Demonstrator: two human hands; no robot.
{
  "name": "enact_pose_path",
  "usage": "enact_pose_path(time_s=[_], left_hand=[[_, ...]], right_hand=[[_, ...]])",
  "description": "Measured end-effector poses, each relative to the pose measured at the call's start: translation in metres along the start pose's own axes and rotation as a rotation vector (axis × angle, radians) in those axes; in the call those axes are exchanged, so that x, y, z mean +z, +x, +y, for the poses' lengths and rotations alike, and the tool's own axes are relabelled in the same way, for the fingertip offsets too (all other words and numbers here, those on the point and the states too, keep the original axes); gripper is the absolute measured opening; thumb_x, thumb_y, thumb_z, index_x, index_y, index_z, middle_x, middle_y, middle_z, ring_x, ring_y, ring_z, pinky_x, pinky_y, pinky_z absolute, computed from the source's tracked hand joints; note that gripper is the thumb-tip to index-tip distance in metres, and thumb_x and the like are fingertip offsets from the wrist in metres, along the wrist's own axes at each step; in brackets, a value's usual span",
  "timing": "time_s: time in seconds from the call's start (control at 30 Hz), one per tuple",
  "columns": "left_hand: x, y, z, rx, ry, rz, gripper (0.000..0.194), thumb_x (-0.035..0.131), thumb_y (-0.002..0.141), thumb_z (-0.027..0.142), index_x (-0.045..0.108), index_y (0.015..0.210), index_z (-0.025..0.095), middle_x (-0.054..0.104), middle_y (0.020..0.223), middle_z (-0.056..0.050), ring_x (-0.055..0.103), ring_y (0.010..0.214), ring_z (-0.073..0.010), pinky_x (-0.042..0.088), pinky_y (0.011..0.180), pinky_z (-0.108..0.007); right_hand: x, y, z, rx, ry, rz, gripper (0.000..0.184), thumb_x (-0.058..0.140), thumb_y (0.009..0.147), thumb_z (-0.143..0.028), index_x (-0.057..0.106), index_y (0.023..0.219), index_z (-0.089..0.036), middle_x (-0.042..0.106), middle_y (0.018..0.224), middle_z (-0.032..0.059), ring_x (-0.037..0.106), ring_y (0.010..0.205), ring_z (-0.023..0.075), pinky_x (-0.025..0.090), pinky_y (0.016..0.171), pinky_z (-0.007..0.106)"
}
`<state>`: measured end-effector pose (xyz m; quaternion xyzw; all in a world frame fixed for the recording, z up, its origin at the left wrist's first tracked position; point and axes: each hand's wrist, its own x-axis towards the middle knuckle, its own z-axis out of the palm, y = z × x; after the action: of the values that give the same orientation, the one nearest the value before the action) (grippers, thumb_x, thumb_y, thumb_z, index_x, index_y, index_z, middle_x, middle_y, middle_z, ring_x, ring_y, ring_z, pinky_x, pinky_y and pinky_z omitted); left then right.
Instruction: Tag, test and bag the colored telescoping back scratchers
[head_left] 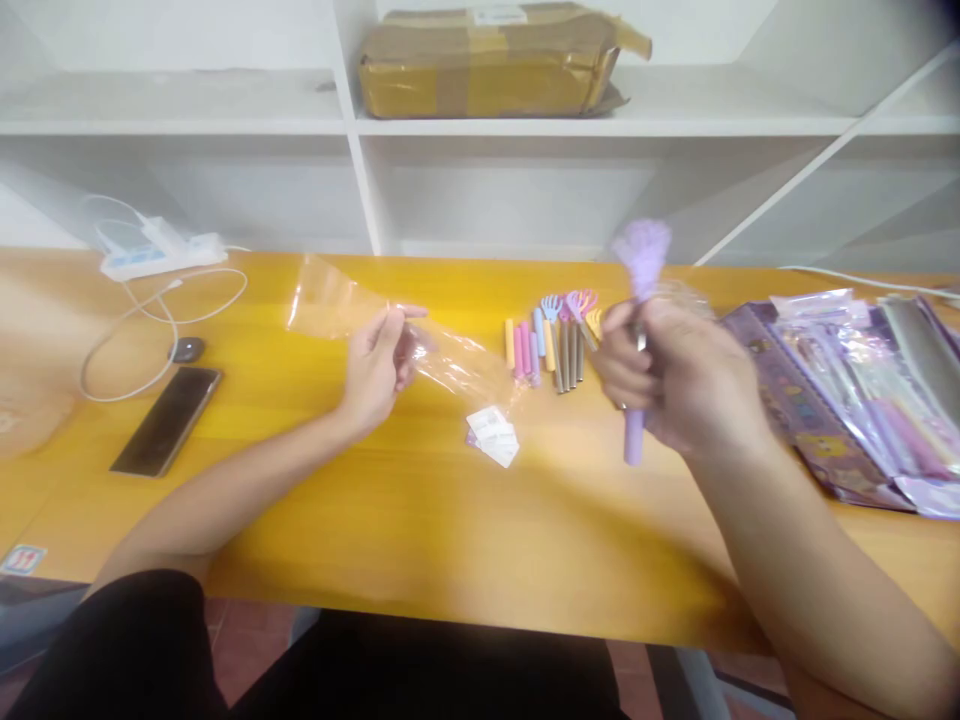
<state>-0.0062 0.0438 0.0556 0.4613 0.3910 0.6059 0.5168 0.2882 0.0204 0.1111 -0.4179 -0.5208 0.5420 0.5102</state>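
Observation:
My left hand (379,360) is closed on a long clear plastic bag (330,300), which stretches out on both sides of the fingers above the table. My right hand (675,365) grips a purple back scratcher (643,250) upright, its claw head up and its purple handle end (634,438) below the fist; motion blurs it. Between the hands lie several back scratcher heads on metal rods (570,350), in blue, pink, purple and yellow. Loose coloured handle tubes (521,350) lie beside them. Small white printed cards (495,437) rest nearer to me.
At the right stands a purple patterned box (817,440) full of plastic-wrapped items (892,390). A phone (166,420), a mouse (187,349) and a power strip (161,255) with white cables are at the left. A taped brown package (487,70) sits on the white shelf (600,127).

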Motion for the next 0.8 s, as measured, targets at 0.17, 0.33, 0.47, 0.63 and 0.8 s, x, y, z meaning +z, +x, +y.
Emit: enact_pose_path(time_s=[0.17, 0.33, 0.47, 0.63, 0.8], left_hand=[[-0.004, 0.008, 0.010, 0.052, 0.034, 0.034, 0.031, 0.068, 0.099, 0.054, 0.074, 0.106, 0.024, 0.067, 0.078, 0.001, 0.038, 0.045, -0.0040, 0.024, 0.037, -0.018], [0.004, -0.010, -0.001, -0.070, 0.044, -0.162, 0.042, 0.081, 0.088, 0.055, 0.074, 0.115, 0.023, 0.074, 0.093, -0.002, 0.049, 0.054, -0.0050, 0.040, 0.044, -0.017], [0.013, -0.031, -0.020, -0.197, 0.121, -0.397, 0.037, 0.089, 0.082, 0.045, 0.077, 0.106, 0.020, 0.077, 0.104, -0.007, 0.070, 0.081, -0.0155, 0.058, 0.063, -0.024], [0.009, -0.029, -0.028, -0.176, 0.064, -0.209, 0.028, 0.083, 0.089, 0.043, 0.076, 0.101, 0.019, 0.076, 0.101, -0.006, 0.073, 0.093, -0.0179, 0.063, 0.076, -0.029], [0.008, -0.022, -0.020, -0.171, -0.036, -0.159, 0.030, 0.087, 0.085, 0.042, 0.076, 0.099, 0.017, 0.077, 0.103, -0.007, 0.075, 0.097, -0.0203, 0.066, 0.090, -0.039]], right_hand=[[0.029, -0.017, 0.018, 0.154, -0.353, -0.185, 0.048, 0.076, 0.089, -0.063, 0.067, 0.114, -0.022, 0.039, 0.062, -0.0069, 0.034, 0.048, 0.0090, 0.023, 0.040, 0.025], [0.048, -0.017, 0.039, 0.215, -0.345, -0.220, 0.041, 0.069, 0.093, -0.062, 0.064, 0.093, -0.022, 0.043, 0.057, -0.0070, 0.037, 0.043, 0.0100, 0.026, 0.035, 0.025], [0.054, -0.019, 0.045, 0.161, -0.305, -0.263, 0.043, 0.066, 0.096, -0.066, 0.062, 0.092, -0.023, 0.048, 0.061, -0.0047, 0.042, 0.049, 0.0116, 0.031, 0.041, 0.027], [0.041, -0.020, 0.040, 0.001, -0.476, -0.188, 0.062, 0.032, 0.107, -0.074, 0.042, 0.072, -0.024, 0.034, 0.060, -0.0034, 0.032, 0.054, 0.0119, 0.026, 0.050, 0.030], [0.029, -0.018, 0.030, -0.046, -0.786, -0.351, 0.065, 0.031, 0.108, -0.074, 0.038, 0.068, -0.023, 0.039, 0.061, -0.0019, 0.036, 0.055, 0.0125, 0.029, 0.056, 0.031]])
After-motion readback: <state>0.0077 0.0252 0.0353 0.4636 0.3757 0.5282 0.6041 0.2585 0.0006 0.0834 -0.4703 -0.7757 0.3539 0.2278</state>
